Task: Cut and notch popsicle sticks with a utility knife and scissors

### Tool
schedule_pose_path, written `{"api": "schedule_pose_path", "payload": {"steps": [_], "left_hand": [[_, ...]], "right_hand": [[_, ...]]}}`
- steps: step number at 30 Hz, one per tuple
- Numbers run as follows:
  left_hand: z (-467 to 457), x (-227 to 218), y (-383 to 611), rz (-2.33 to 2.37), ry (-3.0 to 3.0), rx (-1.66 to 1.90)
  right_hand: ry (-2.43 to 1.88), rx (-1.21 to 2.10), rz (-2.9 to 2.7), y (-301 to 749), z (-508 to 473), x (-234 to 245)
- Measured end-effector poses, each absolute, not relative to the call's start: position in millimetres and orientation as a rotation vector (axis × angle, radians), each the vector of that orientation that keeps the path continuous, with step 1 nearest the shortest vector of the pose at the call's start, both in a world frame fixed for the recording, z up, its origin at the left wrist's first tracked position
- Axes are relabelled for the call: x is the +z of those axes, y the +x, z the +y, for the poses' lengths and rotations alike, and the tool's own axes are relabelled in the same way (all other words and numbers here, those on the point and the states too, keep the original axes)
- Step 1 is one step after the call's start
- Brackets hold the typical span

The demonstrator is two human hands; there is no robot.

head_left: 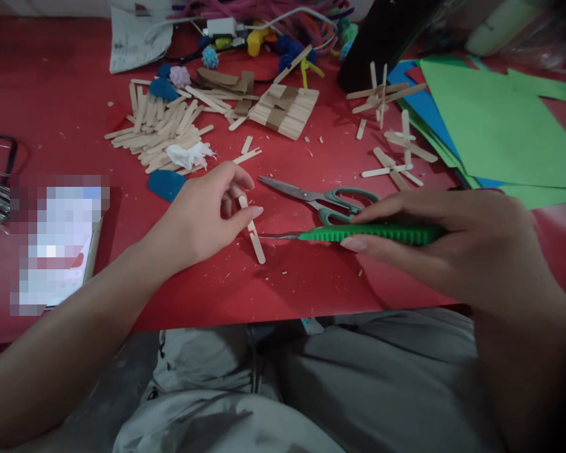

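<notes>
Near the front of the red table, my left hand (pixel 207 211) pinches a short wooden craft stick (pixel 256 242) between thumb and fingers. A notch shows in the stick's edge about halfway along. My right hand (pixel 457 245) is closed around the green ribbed handle of a craft knife (pixel 372 234). Its thin blade points left, with the tip close beside the notch; whether it touches the wood I cannot tell. Just behind the knife lies a pair of scissors (pixel 318 196) with grey-green handles, partly hidden by my right fingers.
A heap of craft sticks (pixel 163 126) and a banded bundle of sticks (pixel 285 110) lie farther back. Crossed stick pieces (pixel 392 168) sit at right, before green paper sheets (pixel 509 126). A phone (pixel 61 245) lies at left. Wood scraps dot the red table (pixel 193 289).
</notes>
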State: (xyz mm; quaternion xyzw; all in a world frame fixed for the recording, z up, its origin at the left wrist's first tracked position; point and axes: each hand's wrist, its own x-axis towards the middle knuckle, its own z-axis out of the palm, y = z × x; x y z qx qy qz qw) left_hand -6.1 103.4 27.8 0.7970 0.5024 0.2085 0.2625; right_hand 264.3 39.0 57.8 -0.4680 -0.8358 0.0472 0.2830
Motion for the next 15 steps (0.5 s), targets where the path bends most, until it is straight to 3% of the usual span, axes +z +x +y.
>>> {"api": "schedule_pose_path", "payload": {"steps": [9,15], "left_hand": [[108.6,34.4,-10.5,1.23,2.408,0.669],[101.6,34.8,-26.5,1.145,2.594,0.354]], "right_hand": [[-1.45,0.425,-2.152,289.6,38.3,61.5],[-1.644,0.861,-1.876,303.3,31.2,68.1]]}}
